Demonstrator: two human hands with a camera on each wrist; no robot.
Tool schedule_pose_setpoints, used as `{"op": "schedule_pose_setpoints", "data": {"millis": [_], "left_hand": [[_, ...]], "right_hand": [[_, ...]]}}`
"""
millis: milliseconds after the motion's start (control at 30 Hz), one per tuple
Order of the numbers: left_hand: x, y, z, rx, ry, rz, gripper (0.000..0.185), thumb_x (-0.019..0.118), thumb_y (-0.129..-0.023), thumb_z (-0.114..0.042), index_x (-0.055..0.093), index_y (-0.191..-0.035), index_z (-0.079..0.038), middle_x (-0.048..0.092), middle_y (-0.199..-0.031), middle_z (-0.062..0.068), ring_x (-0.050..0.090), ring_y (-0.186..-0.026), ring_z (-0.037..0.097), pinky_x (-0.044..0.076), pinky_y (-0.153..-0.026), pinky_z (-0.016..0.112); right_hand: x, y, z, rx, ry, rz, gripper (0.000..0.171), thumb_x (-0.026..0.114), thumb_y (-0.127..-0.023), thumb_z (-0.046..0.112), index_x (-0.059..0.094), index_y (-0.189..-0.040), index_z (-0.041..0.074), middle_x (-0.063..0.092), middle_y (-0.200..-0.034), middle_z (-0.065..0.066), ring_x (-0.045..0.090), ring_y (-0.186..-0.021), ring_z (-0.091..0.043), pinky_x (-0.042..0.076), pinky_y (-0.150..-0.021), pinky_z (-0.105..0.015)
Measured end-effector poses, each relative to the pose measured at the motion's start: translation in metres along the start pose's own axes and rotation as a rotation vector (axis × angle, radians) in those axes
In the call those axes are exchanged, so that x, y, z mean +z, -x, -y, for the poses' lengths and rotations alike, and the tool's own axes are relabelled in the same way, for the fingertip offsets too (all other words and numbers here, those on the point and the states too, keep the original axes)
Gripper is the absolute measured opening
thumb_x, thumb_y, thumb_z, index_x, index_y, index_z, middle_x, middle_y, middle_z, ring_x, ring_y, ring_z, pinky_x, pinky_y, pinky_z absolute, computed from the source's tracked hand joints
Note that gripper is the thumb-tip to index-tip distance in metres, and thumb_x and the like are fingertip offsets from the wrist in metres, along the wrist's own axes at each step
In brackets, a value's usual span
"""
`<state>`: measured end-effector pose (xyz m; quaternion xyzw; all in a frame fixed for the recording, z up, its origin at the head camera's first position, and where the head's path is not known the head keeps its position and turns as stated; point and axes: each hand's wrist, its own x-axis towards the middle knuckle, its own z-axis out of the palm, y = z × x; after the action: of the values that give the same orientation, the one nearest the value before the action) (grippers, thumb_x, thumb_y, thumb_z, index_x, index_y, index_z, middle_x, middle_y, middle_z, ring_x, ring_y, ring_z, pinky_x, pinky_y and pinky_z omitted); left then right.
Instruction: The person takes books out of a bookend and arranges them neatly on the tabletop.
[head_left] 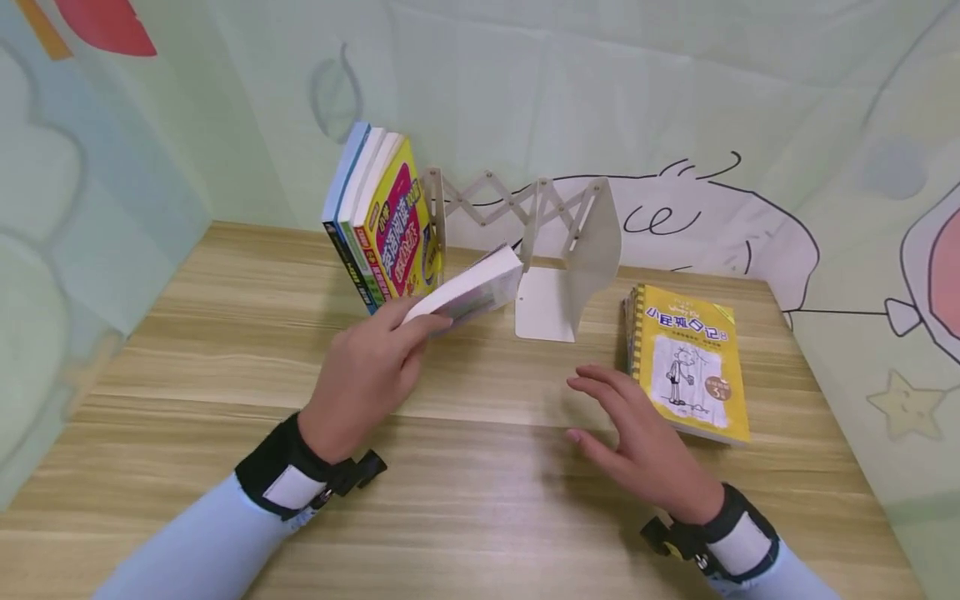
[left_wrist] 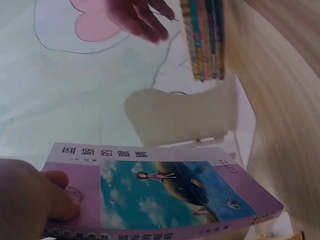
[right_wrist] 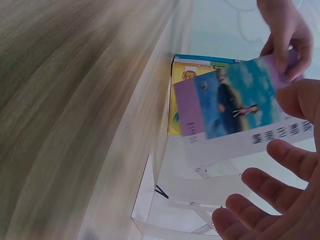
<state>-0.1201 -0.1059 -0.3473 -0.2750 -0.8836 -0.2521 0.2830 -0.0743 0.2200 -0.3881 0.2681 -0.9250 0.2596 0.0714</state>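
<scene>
My left hand [head_left: 375, 367] grips a paperback book [head_left: 468, 292] with a purple and blue cover [left_wrist: 160, 192] by one end, holding it tilted above the wooden desk [head_left: 465, 467] in front of the white expandable bookend rack [head_left: 558, 250]. Three upright books [head_left: 382, 221] lean at the rack's left end. My right hand [head_left: 637, 429] hovers open over the desk with fingers spread, just left of a yellow book [head_left: 693, 358] lying flat on a small stack. The right wrist view shows the held book's cover [right_wrist: 235, 100] and my spread fingers [right_wrist: 270, 192].
The desk is boxed in by pale green cartoon-printed walls [head_left: 675, 108] on the left, back and right. The rack's white end plate [head_left: 596, 250] stands between the held book and the flat yellow stack.
</scene>
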Motion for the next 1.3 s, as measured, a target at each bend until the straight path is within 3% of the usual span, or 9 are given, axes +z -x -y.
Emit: {"op": "schedule_pose_setpoints", "data": {"millis": [233, 400, 500, 600, 733, 867, 1033, 1200, 1300], "left_hand": [[-0.027, 0.013, -0.029, 0.107, 0.059, -0.009, 0.021, 0.078, -0.086, -0.008, 0.077, -0.107, -0.012, 0.072, -0.115, 0.011, 0.073, -0.094, 0.022, 0.062, -0.072, 0.038], [-0.032, 0.024, -0.045, 0.219, 0.131, -0.043, 0.017, 0.064, -0.099, -0.021, 0.077, -0.107, -0.012, 0.073, -0.115, 0.013, 0.072, -0.098, 0.023, 0.061, -0.079, 0.039], [-0.033, 0.027, -0.051, 0.3, 0.151, -0.07, 0.029, 0.051, -0.105, -0.026, 0.077, -0.107, -0.014, 0.073, -0.113, 0.014, 0.073, -0.096, 0.024, 0.061, -0.078, 0.039], [-0.034, 0.028, -0.056, 0.371, 0.16, -0.09, 0.031, 0.047, -0.107, -0.024, 0.077, -0.106, -0.017, 0.074, -0.111, 0.014, 0.073, -0.094, 0.024, 0.061, -0.077, 0.038], [-0.033, 0.029, -0.061, 0.438, 0.174, -0.104, 0.029, 0.048, -0.107, -0.02, 0.077, -0.102, -0.019, 0.074, -0.11, 0.012, 0.073, -0.094, 0.023, 0.061, -0.078, 0.037], [-0.032, 0.028, -0.063, 0.498, 0.188, -0.117, 0.028, 0.049, -0.106, -0.017, 0.076, -0.103, -0.018, 0.073, -0.112, 0.012, 0.073, -0.097, 0.022, 0.061, -0.078, 0.036], [-0.029, 0.027, -0.064, 0.503, 0.207, -0.106, 0.027, 0.048, -0.107, -0.018, 0.075, -0.104, -0.017, 0.072, -0.112, 0.012, 0.073, -0.096, 0.021, 0.061, -0.078, 0.035], [-0.025, 0.024, -0.064, 0.484, 0.229, -0.082, 0.026, 0.048, -0.107, -0.02, 0.073, -0.109, -0.016, 0.069, -0.115, 0.013, 0.071, -0.097, 0.021, 0.061, -0.078, 0.033], [-0.022, 0.024, -0.063, 0.433, 0.239, -0.038, 0.028, 0.047, -0.107, -0.025, 0.072, -0.116, -0.015, 0.063, -0.125, 0.017, 0.069, -0.103, 0.024, 0.061, -0.079, 0.034]], "right_hand": [[-0.001, 0.001, 0.0, 0.027, -0.062, -0.017, 0.073, 0.077, -0.088, 0.023, 0.039, -0.15, 0.012, 0.046, -0.149, -0.007, 0.045, -0.136, -0.023, 0.041, -0.111, -0.043], [-0.002, 0.001, 0.003, 0.007, -0.186, -0.08, 0.086, 0.08, -0.084, 0.012, 0.03, -0.154, 0.012, 0.042, -0.151, -0.01, 0.044, -0.137, -0.024, 0.036, -0.115, -0.027], [-0.002, 0.001, 0.002, -0.072, -0.224, -0.175, 0.081, 0.076, -0.089, 0.02, 0.03, -0.154, 0.005, 0.041, -0.152, -0.014, 0.042, -0.139, -0.025, 0.035, -0.115, -0.023], [-0.004, 0.002, 0.001, -0.128, -0.205, -0.237, 0.082, 0.069, -0.093, 0.04, 0.03, -0.153, 0.0, 0.038, -0.154, -0.017, 0.037, -0.143, -0.021, 0.032, -0.117, -0.022], [-0.008, 0.004, 0.004, -0.14, -0.191, -0.197, 0.085, 0.062, -0.092, 0.054, 0.033, -0.152, 0.0, 0.039, -0.156, -0.017, 0.033, -0.147, -0.016, 0.025, -0.12, -0.021], [-0.008, 0.007, 0.004, -0.198, -0.183, -0.162, 0.064, 0.06, -0.095, 0.049, 0.051, -0.138, 0.002, 0.057, -0.139, -0.014, 0.052, -0.133, -0.02, 0.035, -0.115, -0.022], [-0.007, 0.011, 0.003, -0.245, -0.154, -0.233, 0.044, 0.055, -0.101, 0.042, 0.065, -0.122, 0.005, 0.071, -0.116, -0.008, 0.067, -0.104, -0.017, 0.045, -0.1, -0.014], [-0.008, 0.013, 0.001, -0.252, -0.243, -0.358, 0.033, 0.062, -0.099, 0.03, 0.069, -0.114, 0.002, 0.074, -0.108, -0.01, 0.07, -0.101, -0.011, 0.052, -0.093, -0.017], [-0.011, 0.017, -0.003, -0.206, -0.279, -0.397, 0.027, 0.069, -0.094, 0.019, 0.069, -0.114, 0.001, 0.074, -0.109, -0.01, 0.069, -0.101, -0.007, 0.054, -0.089, -0.017]]}}
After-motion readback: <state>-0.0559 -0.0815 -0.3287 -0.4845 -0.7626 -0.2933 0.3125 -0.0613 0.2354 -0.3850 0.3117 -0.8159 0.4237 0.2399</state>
